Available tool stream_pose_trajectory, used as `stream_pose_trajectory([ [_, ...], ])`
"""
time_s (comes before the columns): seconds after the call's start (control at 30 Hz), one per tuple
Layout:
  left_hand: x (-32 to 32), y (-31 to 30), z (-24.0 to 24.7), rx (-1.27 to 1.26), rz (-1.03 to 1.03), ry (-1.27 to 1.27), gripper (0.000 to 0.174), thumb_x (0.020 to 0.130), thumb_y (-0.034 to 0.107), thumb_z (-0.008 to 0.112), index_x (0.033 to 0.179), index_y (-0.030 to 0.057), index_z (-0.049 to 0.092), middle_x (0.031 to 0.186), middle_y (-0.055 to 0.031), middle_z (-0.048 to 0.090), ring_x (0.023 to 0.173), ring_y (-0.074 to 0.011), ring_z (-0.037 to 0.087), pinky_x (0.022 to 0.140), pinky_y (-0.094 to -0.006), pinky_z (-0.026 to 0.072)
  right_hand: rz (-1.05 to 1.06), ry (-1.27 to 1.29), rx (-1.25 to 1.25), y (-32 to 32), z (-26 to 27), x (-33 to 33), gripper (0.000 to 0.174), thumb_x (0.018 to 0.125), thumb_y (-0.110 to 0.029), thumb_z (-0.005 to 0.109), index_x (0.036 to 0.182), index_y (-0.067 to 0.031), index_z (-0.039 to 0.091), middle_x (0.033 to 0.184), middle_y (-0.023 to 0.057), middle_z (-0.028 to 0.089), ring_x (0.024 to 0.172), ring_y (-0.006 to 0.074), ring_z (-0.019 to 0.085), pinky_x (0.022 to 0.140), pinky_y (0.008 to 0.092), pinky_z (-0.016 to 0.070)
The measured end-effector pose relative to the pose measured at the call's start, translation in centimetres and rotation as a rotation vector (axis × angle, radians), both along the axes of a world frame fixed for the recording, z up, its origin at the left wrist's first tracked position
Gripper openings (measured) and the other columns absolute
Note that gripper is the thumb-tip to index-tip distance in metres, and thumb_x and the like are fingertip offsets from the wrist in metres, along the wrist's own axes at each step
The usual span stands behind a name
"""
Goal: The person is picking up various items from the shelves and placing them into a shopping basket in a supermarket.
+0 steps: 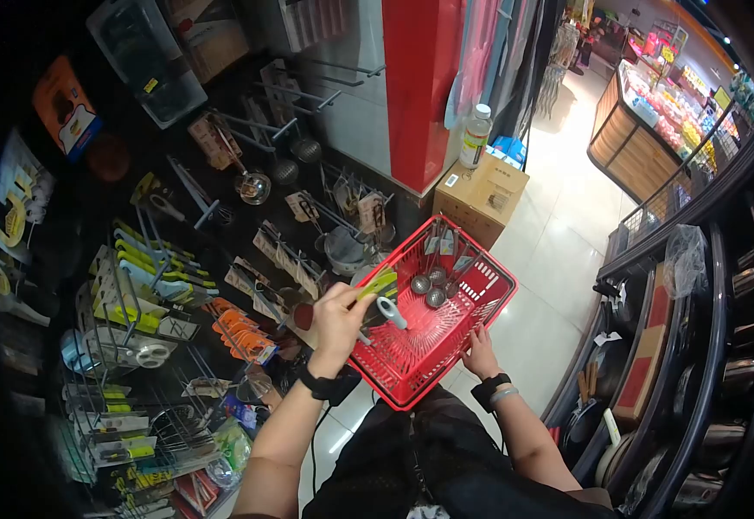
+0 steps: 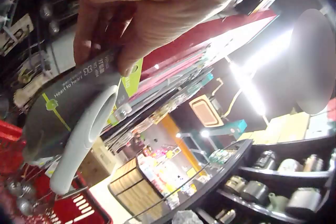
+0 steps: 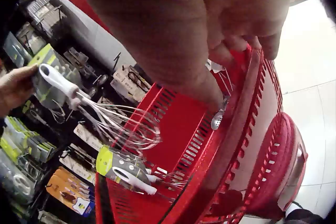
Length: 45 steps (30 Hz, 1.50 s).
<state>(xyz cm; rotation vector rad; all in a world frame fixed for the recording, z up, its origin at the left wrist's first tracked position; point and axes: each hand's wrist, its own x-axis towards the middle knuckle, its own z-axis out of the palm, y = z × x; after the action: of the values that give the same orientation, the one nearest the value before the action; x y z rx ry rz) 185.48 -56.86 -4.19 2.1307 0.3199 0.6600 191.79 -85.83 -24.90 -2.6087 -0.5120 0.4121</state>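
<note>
A carded whisk with a pale handle (image 2: 86, 137) hangs from my left hand (image 1: 335, 327), which pinches the top of its dark and green card (image 2: 68, 98). In the right wrist view the whisk's wires (image 3: 118, 124) hang over the red basket (image 1: 412, 381). My right hand (image 1: 481, 353) grips the basket's right rim, fingers over the edge. Several metal ladles or skimmers (image 1: 436, 296) lie in the basket's far part. Another carded whisk (image 3: 131, 174) lies inside, below the held one.
Racks of hanging utensils, with green-carded tools (image 1: 139, 285) and orange packs (image 1: 237, 327), stand on the left. A cardboard box (image 1: 481, 195) with a bottle (image 1: 476, 137) on it sits beyond the basket. Shelves of pans (image 1: 597, 381) run along the right; a tiled floor (image 1: 533, 298) lies between.
</note>
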Motion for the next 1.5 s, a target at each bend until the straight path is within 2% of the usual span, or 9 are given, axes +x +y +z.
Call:
stream_pose_trajectory([
  [0.53, -7.8, -2.2, -18.7, -0.062, -0.054, 0.292, 0.014, 0.071, 0.006, 0.066, 0.085, 0.0019, 0.068, 0.073, -0.0113, 0.06, 0.07, -0.0259, 0.057, 0.066, -0.0344, 0.0446, 0.052, -0.044, -0.06, 0.1, 0.1, -0.6, 0.063, 0.07, -0.017, 0.067, 0.122, 0.0069, 0.039, 0.138, 0.0347, 0.014, 0.127, 0.0511, 0.017, 0.106, 0.0461, 0.0251],
  [0.57, -8.5, -2.2, -18.4, -0.067, -0.05, 0.294, 0.014, 0.071, 0.006, 0.066, 0.085, 0.0019, 0.068, 0.073, -0.0113, 0.06, 0.07, -0.0259, 0.057, 0.066, -0.0344, 0.0446, 0.056, -0.042, -0.063, 0.1, 0.1, -0.6, 0.063, 0.07, -0.017, 0.067, 0.122, 0.0069, 0.039, 0.138, 0.0347, 0.014, 0.127, 0.0511, 0.017, 0.106, 0.0461, 0.0251],
  [0.63, -10.0, -2.1, -18.0, 0.439, -0.098, 0.369, 0.016, 0.066, 0.005, 0.064, 0.082, 0.0054, 0.068, 0.078, -0.0072, 0.06, 0.08, -0.0236, 0.054, 0.071, -0.0355, 0.0404, 0.045, -0.022, -0.048, 0.2, 0.1, -0.6, 0.062, 0.07, -0.016, 0.067, 0.121, 0.0066, 0.041, 0.138, 0.0349, 0.014, 0.126, 0.052, 0.018, 0.106, 0.0468, 0.0252],
  [0.77, -10.9, -2.1, -18.7, 0.618, -0.048, 0.359, 0.018, 0.061, 0.006, 0.062, 0.079, 0.0074, 0.066, 0.086, -0.0049, 0.055, 0.088, -0.0236, 0.049, 0.073, -0.0385, 0.0359, 0.072, -0.03, -0.016, 0.3, 0.5, -0.8, 0.062, 0.069, -0.016, 0.068, 0.121, 0.0064, 0.042, 0.137, 0.036, 0.014, 0.125, 0.0531, 0.019, 0.105, 0.0482, 0.025],
  [0.8, -10.7, -2.2, -18.6, 0.663, -0.047, 0.375, 0.012, 0.068, 0.013, 0.056, 0.075, 0.0087, 0.065, 0.084, -0.0066, 0.052, 0.09, -0.0242, 0.048, 0.074, -0.04, 0.0358, 0.058, -0.02, -0.009, 0.3, 0.7, -0.8, 0.061, 0.069, -0.017, 0.068, 0.119, 0.0062, 0.044, 0.137, 0.0366, 0.014, 0.125, 0.0533, 0.018, 0.105, 0.0487, 0.0247],
  [1.1, -11.5, -3.1, -16.2, 0.732, 0.038, 0.51, 0.024, 0.073, 0.011, 0.053, 0.094, 0.0031, 0.061, 0.098, -0.0088, 0.053, 0.096, -0.0232, 0.047, 0.075, -0.0382, 0.0357, 0.076, 0.04, -0.062, -0.4, -0.6, -0.1, 0.059, 0.067, -0.02, 0.072, 0.119, 0.0002, 0.051, 0.141, 0.0321, 0.01, 0.13, 0.049, 0.012, 0.108, 0.0463, 0.0194],
  [1.23, -12.5, -0.6, -11.6, 0.451, 0.119, 0.317, 0.039, 0.068, 0.002, 0.056, 0.106, 0.0073, 0.058, 0.107, -0.0136, 0.052, 0.103, -0.0274, 0.046, 0.078, -0.0419, 0.0346, 0.078, 0.047, -0.068, -0.5, -0.5, 0.0, 0.057, 0.067, -0.019, 0.072, 0.118, -0.0013, 0.053, 0.142, 0.0312, 0.007, 0.13, 0.0485, 0.013, 0.107, 0.0458, 0.022],
  [1.37, -16.1, 6.6, -6.4, 0.491, 0.67, 0.099, 0.029, 0.073, 0.0, 0.054, 0.102, 0.0033, 0.055, 0.099, -0.0141, 0.05, 0.097, -0.0311, 0.048, 0.081, -0.0401, 0.0367, 0.065, 0.064, -0.059, -0.3, 0.0, -0.2, 0.053, 0.068, -0.018, 0.072, 0.116, -0.0033, 0.055, 0.143, 0.0302, 0.005, 0.13, 0.0479, 0.013, 0.108, 0.0441, 0.0219],
  [1.5, -19.1, 14.8, -5.0, 0.512, 0.754, 0.368, 0.033, 0.071, -0.001, 0.061, 0.103, 0.001, 0.055, 0.104, -0.0126, 0.052, 0.096, -0.0323, 0.047, 0.079, -0.041, 0.0385, 0.035, 0.072, -0.041, 0.0, 0.1, -0.4, 0.051, 0.067, -0.019, 0.071, 0.113, -0.003, 0.057, 0.143, 0.029, 0.005, 0.131, 0.0476, 0.012, 0.108, 0.0427, 0.0217],
])
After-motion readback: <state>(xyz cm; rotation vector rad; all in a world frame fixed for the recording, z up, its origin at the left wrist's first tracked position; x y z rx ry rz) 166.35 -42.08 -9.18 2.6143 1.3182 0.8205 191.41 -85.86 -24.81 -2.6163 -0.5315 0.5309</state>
